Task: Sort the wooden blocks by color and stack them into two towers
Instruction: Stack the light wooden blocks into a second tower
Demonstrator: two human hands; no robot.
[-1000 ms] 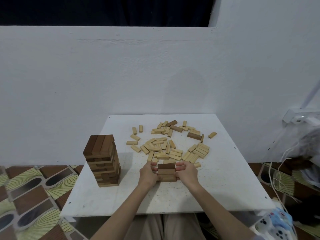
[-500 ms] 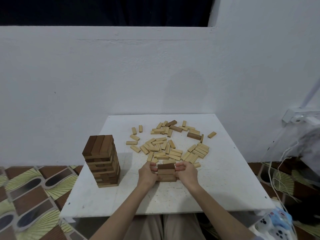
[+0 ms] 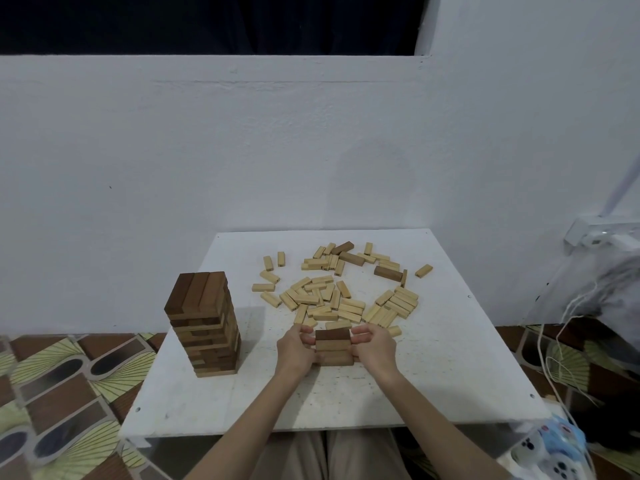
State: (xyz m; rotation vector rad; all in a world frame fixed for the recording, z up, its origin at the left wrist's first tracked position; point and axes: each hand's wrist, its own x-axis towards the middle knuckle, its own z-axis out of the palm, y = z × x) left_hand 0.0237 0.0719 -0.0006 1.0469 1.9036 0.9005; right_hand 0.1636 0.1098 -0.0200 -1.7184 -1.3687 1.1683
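Observation:
A tall tower of dark brown blocks point(image 3: 204, 323) stands at the left of the white table point(image 3: 450, 368). Near the table's middle front sits a small group of three brown blocks point(image 3: 333, 346), side by side. My left hand point(image 3: 298, 348) grips its left end and my right hand point(image 3: 372, 346) grips its right end, fingers curled round the block ends. Behind them lies a spread of several light wooden blocks point(image 3: 332, 296). Three loose dark blocks point(image 3: 388, 273) lie among the light ones at the back.
A white wall rises right behind the table. A patterned floor point(image 3: 52, 393) shows at the left. Cables and a white power strip point(image 3: 602, 233) sit at the right, with a blue and white bag point(image 3: 550, 448) at the lower right.

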